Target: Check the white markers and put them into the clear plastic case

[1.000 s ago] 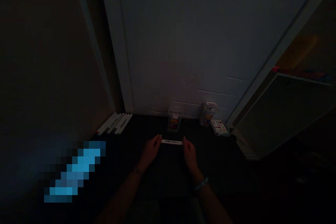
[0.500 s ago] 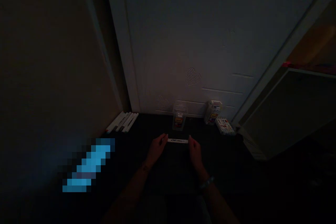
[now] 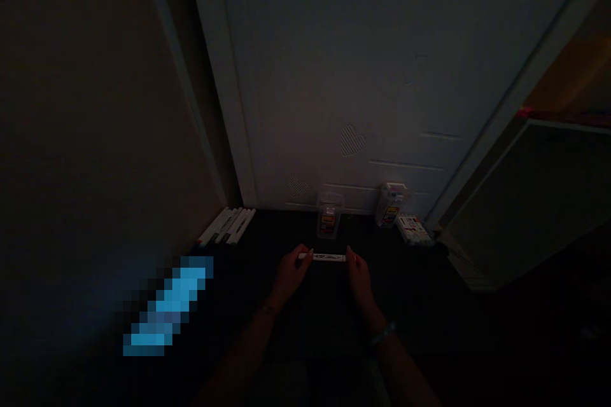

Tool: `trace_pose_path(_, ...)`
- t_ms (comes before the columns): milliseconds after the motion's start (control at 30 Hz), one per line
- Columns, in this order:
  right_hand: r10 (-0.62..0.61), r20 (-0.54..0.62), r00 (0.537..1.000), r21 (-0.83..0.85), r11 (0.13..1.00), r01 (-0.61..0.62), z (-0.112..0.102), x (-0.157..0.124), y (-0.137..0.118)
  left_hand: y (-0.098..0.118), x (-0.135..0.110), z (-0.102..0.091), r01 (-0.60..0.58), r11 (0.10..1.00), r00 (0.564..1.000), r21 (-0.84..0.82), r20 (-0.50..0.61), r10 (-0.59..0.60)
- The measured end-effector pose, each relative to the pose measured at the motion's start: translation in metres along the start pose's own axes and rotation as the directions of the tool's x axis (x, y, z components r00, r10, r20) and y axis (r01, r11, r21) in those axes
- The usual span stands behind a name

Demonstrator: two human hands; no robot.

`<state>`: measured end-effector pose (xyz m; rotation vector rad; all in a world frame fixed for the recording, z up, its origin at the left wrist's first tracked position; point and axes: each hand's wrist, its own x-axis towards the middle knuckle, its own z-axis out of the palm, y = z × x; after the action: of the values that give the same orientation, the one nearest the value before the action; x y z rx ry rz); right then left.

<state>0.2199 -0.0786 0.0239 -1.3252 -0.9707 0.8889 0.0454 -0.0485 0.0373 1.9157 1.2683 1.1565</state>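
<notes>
A pale panel (image 3: 334,63) with raised hearts and straight lines rises behind the dark tabletop (image 3: 319,311), which runs from the row of markers at its left to a darker board (image 3: 534,203) at the right. On the near left of the tabletop is a bright blue patch (image 3: 169,305), too pixelated to identify. Both forearms reach in from the bottom edge. The left hand (image 3: 290,273) is nearly closed, thumb and fingers pinching the left part of a white marker, whose tip shows at the grip; the right hand (image 3: 359,273) is likewise drawn in, its thumb and fingers on the marker's right end. Against the panel, just beyond the marker, stands a clear plastic case (image 3: 329,221) with a yellow and red label; a second labelled case (image 3: 392,206) stands farther right, tilted a little. Near the left wall, several white markers (image 3: 227,226) lie side by side, and a compact bundle of white markers (image 3: 414,229) lies just beside the second case. The held white marker (image 3: 329,257) spans the gap between the hands, roughly level, its printed middle uncovered. Smallest is a bluish bracelet (image 3: 383,334) on the right wrist.
</notes>
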Motion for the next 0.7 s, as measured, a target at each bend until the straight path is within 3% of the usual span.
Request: trace_pose_path(700,0.031,0.009,0.999,0.019,0.999,-0.031,0.0011,0.0011,-0.0012,-0.0002,0.0006,-0.0001,-0.005,0.996,1.000,-0.086,0.020,0.007)
